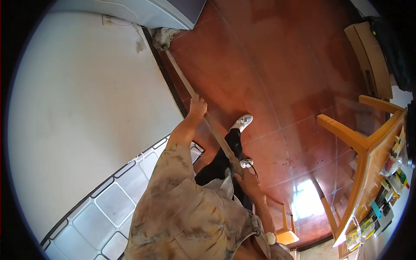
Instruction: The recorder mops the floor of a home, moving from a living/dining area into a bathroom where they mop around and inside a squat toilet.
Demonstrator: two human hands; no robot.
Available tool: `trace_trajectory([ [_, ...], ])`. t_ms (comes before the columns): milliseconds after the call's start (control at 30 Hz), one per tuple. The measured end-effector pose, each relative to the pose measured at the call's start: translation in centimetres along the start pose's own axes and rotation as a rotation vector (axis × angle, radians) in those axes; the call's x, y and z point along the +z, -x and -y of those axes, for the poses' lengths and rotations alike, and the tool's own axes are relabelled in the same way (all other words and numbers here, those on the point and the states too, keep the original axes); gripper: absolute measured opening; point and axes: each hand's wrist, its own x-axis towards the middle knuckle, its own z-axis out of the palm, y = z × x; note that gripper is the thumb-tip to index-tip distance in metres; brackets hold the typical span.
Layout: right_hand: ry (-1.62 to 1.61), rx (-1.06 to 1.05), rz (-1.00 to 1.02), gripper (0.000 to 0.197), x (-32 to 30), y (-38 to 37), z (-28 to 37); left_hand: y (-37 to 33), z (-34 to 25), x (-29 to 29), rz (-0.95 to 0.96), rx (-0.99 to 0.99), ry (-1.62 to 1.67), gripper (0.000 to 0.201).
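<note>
A mop [186, 82] slants across the view, its long wooden handle running from near my body toward the far wall. Its grey string head [164, 39] rests on the floor in the corner between the white wall and a pale cabinet-like appliance. My left hand [199, 106] is closed around the middle of the handle, with that arm stretched forward. Closer to my body, my right hand [249, 183] grips the handle near its end. Part of that hand's fingers is hidden by the handle.
Reddish-brown tiled floor [277, 95] shines with reflections. A white wall [86, 95] and tile-patterned panel [115, 203] border the left. To the right stands a wooden table [362, 173] crowded with small items; a stool [287, 236] sits below it. A cardboard piece [368, 60] leans far right.
</note>
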Motion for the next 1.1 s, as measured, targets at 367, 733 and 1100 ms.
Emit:
trace_trajectory([
  [367, -0.247, 0.113, -0.094, 0.033, 5.1, 20.9, -20.6, 13.3, -22.0, -7.7, 0.35, 0.664, 0.26, 0.022],
  [733, -0.426, 0.58, -0.217, 0.033, 24.0, 55.5, -44.7, 34.4, -47.3, -19.6, 0.363, 1.26, 0.69, 0.017],
  [1100, -1.496, 0.969, -0.261, 0.042, 30.1, 58.0, -30.5, 39.7, -50.6, -19.6, 0.483, 1.654, 0.441, 0.007],
])
